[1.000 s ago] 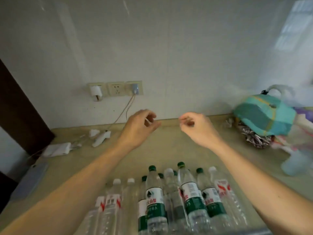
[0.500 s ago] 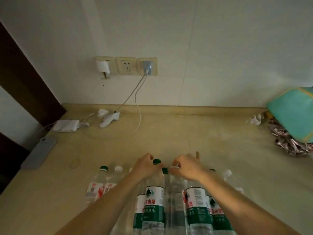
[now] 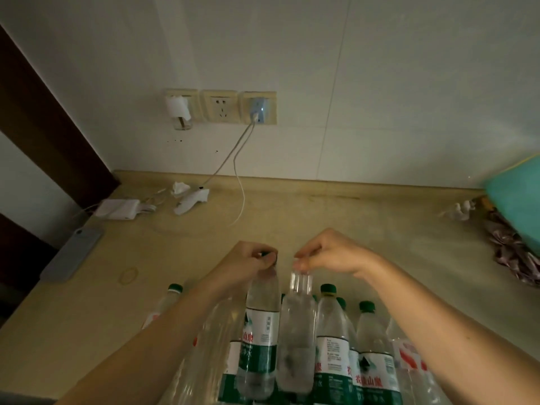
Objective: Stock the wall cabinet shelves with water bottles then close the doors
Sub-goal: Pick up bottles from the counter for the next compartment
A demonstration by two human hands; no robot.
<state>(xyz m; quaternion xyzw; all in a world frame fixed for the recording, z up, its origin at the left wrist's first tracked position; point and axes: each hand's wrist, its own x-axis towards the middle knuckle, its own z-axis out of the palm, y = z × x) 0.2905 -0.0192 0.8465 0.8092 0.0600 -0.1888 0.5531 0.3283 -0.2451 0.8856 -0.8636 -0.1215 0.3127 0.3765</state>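
Observation:
Several water bottles stand in a cluster [image 3: 333,331] on the beige countertop [image 3: 365,235], most with green caps and green labels. My left hand [image 3: 248,260] grips a green-labelled bottle [image 3: 261,331] by its green cap, and the bottle hangs above the others. My right hand [image 3: 330,254] pinches the top of a clear bottle [image 3: 298,337] with no visible label, also raised. The wall cabinet is out of view.
Wall sockets [image 3: 220,106] with a plugged charger and hanging cables sit on the back wall. A white adapter [image 3: 118,209], a grey phone [image 3: 71,254] and crumpled paper [image 3: 190,197] lie at the left. A teal bag [image 3: 517,200] and foil wrapper [image 3: 514,252] are at the right.
Both hands dropped from mid-air onto the bottle tops, took hold of one bottle each, and have lifted them slightly above the cluster.

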